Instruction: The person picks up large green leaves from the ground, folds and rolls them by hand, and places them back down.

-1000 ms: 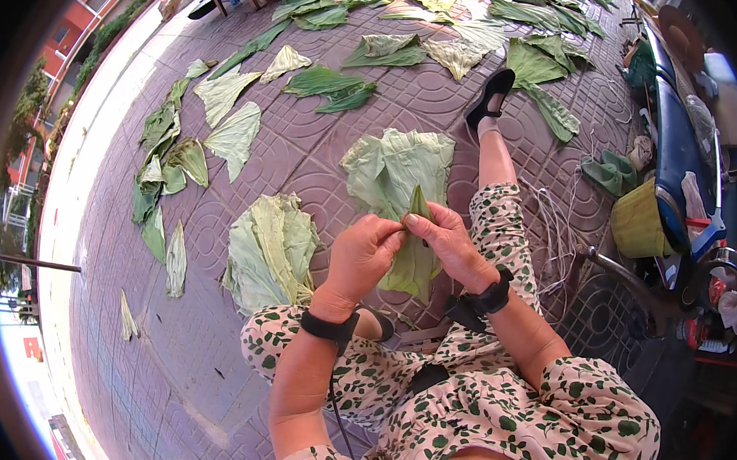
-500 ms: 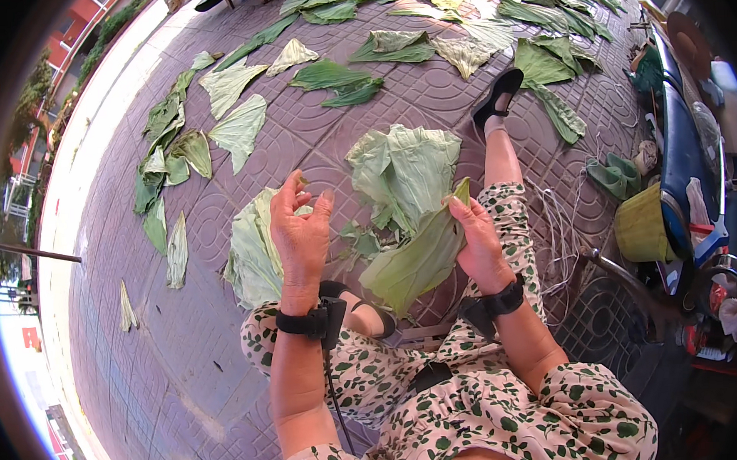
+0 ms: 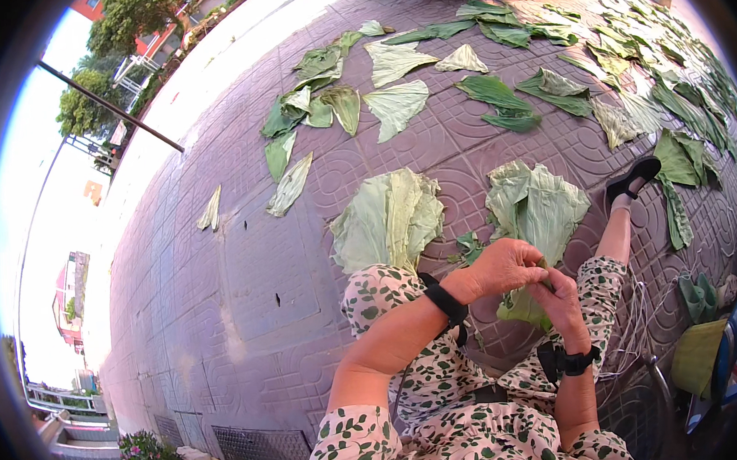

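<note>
Between my knees hangs a large green leaf (image 3: 523,309), its narrow end pinched up between both hands. My left hand (image 3: 505,266) reaches across from the left, thumb and fingers closed on that end. Just below and to the right, my right hand (image 3: 562,301) grips the same leaf, its fingers closed and touching the left fingertips. The exact pinch point is partly hidden by the fingers. On the paving beyond lie two piles of flattened pale leaves, a left pile (image 3: 389,220) by my left knee and a right pile (image 3: 542,208) past my hands.
Many leaves (image 3: 617,50) are spread across the patterned paving (image 3: 244,245) toward the far right. Small green scraps (image 3: 469,248) lie between the piles. White strings (image 3: 636,332), green shoes (image 3: 697,298) and a yellow bucket (image 3: 699,361) are at the right.
The view has swung to the left. My left hand, raised and apart from the leaf before, has come across to the right and now pinches its end beside my right hand.
</note>
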A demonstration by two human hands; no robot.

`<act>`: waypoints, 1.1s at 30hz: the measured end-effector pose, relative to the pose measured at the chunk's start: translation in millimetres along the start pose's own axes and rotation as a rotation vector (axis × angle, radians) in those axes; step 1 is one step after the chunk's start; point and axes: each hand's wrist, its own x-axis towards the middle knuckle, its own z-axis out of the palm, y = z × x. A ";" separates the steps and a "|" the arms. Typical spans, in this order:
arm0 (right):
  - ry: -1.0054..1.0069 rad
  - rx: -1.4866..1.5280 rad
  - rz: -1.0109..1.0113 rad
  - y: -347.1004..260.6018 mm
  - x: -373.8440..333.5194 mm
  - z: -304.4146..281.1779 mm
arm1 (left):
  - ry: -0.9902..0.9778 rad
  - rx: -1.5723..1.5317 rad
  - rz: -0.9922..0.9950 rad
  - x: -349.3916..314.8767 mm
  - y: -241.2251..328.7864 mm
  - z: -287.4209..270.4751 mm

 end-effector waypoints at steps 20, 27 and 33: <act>0.322 0.253 0.241 94.2 -37.0 -89.6 | 1.300 -1.114 0.177 -83.1 -24.2 -181.3; 0.331 0.189 0.344 104.4 -42.6 -83.8 | 1.657 -1.487 -0.144 -156.7 -195.6 -102.9; 0.346 0.196 0.370 117.7 -41.4 -90.4 | 1.691 -1.490 -0.222 -190.1 -268.5 -10.2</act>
